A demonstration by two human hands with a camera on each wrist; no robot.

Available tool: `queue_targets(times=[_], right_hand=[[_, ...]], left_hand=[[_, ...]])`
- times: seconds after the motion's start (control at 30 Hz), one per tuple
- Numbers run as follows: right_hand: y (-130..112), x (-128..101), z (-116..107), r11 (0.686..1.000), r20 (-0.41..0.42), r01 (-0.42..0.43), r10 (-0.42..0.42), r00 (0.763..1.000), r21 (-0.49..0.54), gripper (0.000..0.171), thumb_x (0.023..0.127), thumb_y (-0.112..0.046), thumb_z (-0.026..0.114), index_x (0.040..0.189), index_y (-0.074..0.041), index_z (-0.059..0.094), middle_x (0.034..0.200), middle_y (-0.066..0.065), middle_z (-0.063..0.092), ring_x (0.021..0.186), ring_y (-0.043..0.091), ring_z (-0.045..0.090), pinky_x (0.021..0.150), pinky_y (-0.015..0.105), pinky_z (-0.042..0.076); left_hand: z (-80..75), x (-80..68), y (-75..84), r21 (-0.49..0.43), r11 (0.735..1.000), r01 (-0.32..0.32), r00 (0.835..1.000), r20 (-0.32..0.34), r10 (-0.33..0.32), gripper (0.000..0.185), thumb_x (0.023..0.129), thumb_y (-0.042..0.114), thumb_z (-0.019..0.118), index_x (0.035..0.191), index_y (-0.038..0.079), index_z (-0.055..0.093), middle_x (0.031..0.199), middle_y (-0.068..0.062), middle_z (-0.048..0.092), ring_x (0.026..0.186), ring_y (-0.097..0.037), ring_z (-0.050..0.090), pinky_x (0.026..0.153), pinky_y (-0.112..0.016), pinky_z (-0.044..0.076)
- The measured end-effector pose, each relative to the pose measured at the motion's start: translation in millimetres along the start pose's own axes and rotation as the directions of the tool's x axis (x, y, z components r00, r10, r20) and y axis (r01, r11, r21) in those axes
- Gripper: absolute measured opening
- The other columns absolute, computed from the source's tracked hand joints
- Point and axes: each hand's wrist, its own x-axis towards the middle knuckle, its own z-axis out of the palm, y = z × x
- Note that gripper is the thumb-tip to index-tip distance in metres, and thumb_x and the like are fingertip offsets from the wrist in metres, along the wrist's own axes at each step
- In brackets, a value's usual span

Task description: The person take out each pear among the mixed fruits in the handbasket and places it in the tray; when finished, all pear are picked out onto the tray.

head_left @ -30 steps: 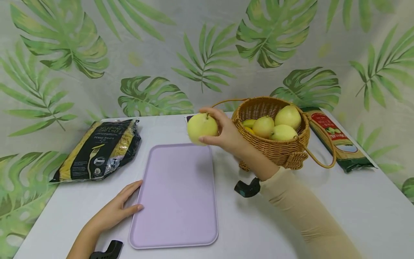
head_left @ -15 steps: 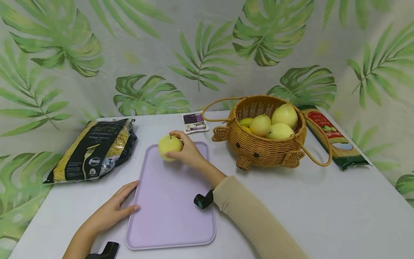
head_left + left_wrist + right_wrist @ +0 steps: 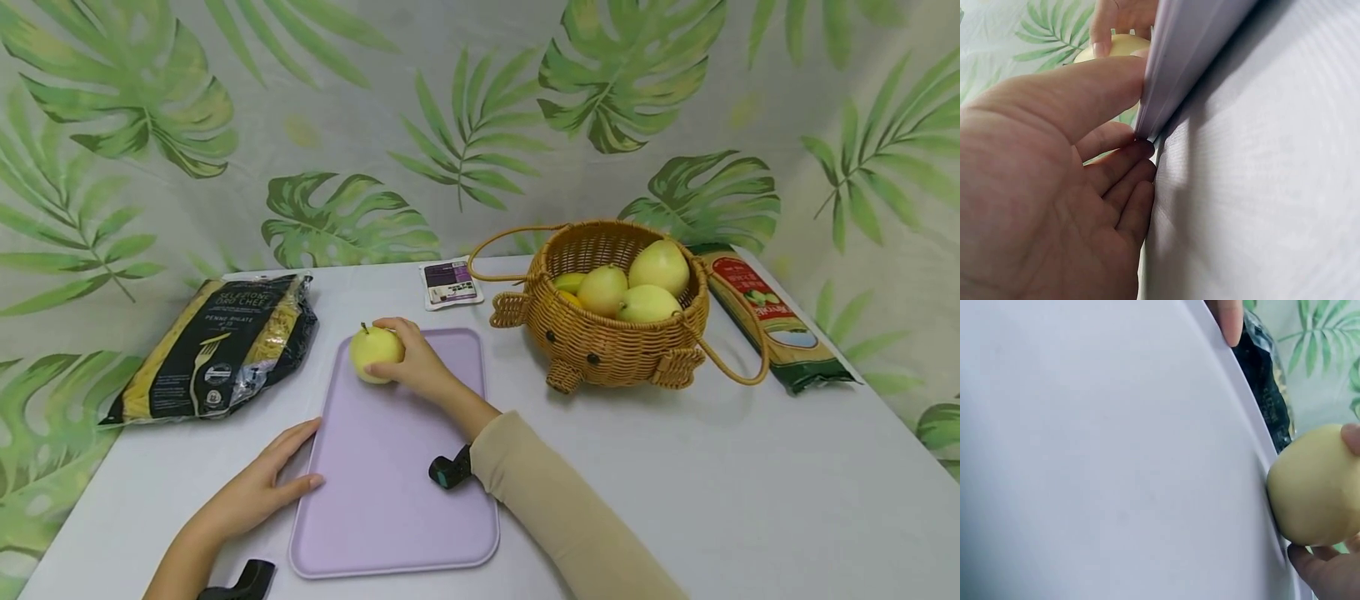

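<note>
My right hand (image 3: 420, 364) grips a yellow-green pear (image 3: 369, 353) from its right side, thumb in front and fingers behind. The pear is at the far left corner of a lilac tray (image 3: 401, 492), stem up. In the right wrist view the pear (image 3: 1313, 490) touches the tray surface or sits right against it. My left hand (image 3: 258, 483) rests at the tray's left edge with its fingers extended. In the left wrist view the thumb of the left hand (image 3: 1041, 169) touches the rim, and the other fingertips lie by the tray's side on the tablecloth.
A wicker basket (image 3: 618, 350) with several pears and other yellow fruit stands at the back right. Beside it lies a red and green packet (image 3: 780, 321). A penne bag (image 3: 217, 346) lies at the left, and a small purple-white packet (image 3: 452, 284) behind the tray.
My right hand has carried the pear left from in front of the basket and lowered it to the tray's far left corner. The left hand stays by the tray edge.
</note>
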Motion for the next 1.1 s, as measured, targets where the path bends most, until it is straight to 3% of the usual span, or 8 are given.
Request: queue_targets(times=[0.2,0.43,0.53,0.63,0.73,0.87,1.0,1.1], right_hand=[[-0.6,0.9,0.9,0.998,0.003,0.005,-0.005,1.000,-0.064,0.063,0.067,-0.025,0.068,0.122,-0.030,0.038,0.121,0.003,0.032,0.098,0.016,0.041,0.081,0.028,0.036],[-7.4,-5.8,-7.6,0.997,0.048,0.012,-0.008,0.999,-0.072,0.068,0.069,-0.032,0.065,0.127,-0.027,0.030,0.127,0.002,0.027,0.108,0.016,0.035,0.088,0.034,0.031],[-18.9,-12.3,-20.0,0.995,0.045,0.073,-0.070,0.997,-0.062,0.063,0.072,-0.034,0.062,0.126,-0.023,0.031,0.128,-0.001,0.027,0.114,0.015,0.029,0.091,0.036,0.029],[-34.9,-21.9,-38.0,0.981,0.040,0.186,-0.184,0.982,-0.052,0.057,0.076,-0.030,0.058,0.125,-0.018,0.031,0.126,-0.003,0.029,0.115,0.013,0.026,0.092,0.033,0.028],[-58.2,-38.5,-60.1,0.948,0.017,0.315,-0.314,0.949,-0.038,0.053,0.078,-0.020,0.057,0.124,-0.009,0.031,0.125,0.002,0.031,0.114,0.014,0.028,0.092,0.030,0.029],[-88.7,-64.5,-90.8,0.880,-0.034,0.474,-0.475,0.879,-0.042,0.051,0.077,-0.005,0.056,0.121,0.002,0.031,0.123,0.013,0.033,0.111,0.018,0.032,0.092,0.033,0.029],[-103.8,-84.8,-120.6,0.790,-0.076,0.602,-0.611,0.788,-0.118,0.051,0.079,-0.017,0.054,0.117,0.009,0.032,0.119,0.020,0.035,0.110,0.023,0.034,0.090,0.040,0.029],[-108.9,-96.6,-143.0,0.744,-0.095,0.636,-0.662,0.743,-0.205,0.058,0.081,-0.033,0.051,0.115,0.011,0.033,0.117,0.022,0.037,0.109,0.025,0.034,0.089,0.044,0.029]], left_hand=[[-0.1,-0.7,-0.5,0.017,1.000,0.019,1.000,-0.001,-0.019,0.066,0.076,0.029,0.058,0.131,0.017,0.024,0.130,-0.003,0.025,0.119,-0.027,0.018,0.086,-0.002,0.008],[1.5,-1.0,-1.7,0.001,1.000,0.006,1.000,0.005,-0.006,0.065,0.077,0.028,0.058,0.131,0.017,0.023,0.131,-0.003,0.024,0.119,-0.027,0.017,0.086,-0.001,0.008],[1.5,-0.9,-1.3,0.007,1.000,-0.001,1.000,0.003,0.001,0.066,0.077,0.028,0.058,0.131,0.016,0.023,0.130,-0.003,0.024,0.119,-0.027,0.018,0.086,-0.001,0.008],[1.0,-0.6,-0.9,0.014,1.000,-0.001,1.000,0.005,0.001,0.066,0.077,0.029,0.058,0.131,0.017,0.023,0.131,-0.003,0.024,0.119,-0.027,0.017,0.086,0.000,0.008],[0.6,0.0,-0.6,0.016,1.000,0.003,1.000,0.008,-0.003,0.066,0.077,0.030,0.057,0.131,0.017,0.022,0.131,-0.003,0.024,0.119,-0.026,0.017,0.086,-0.001,0.008],[0.7,0.7,-0.5,0.013,1.000,0.011,1.000,0.013,-0.011,0.066,0.077,0.031,0.057,0.131,0.018,0.022,0.131,-0.003,0.023,0.120,-0.026,0.016,0.086,-0.001,0.008],[1.1,0.3,-0.6,0.010,1.000,0.011,1.000,0.011,-0.011,0.066,0.077,0.030,0.057,0.131,0.016,0.023,0.131,-0.003,0.024,0.119,-0.026,0.017,0.086,-0.001,0.008],[1.4,-0.5,-1.0,0.010,1.000,0.008,1.000,0.007,-0.008,0.066,0.077,0.029,0.057,0.131,0.015,0.023,0.130,-0.003,0.024,0.119,-0.026,0.017,0.085,0.000,0.008]])
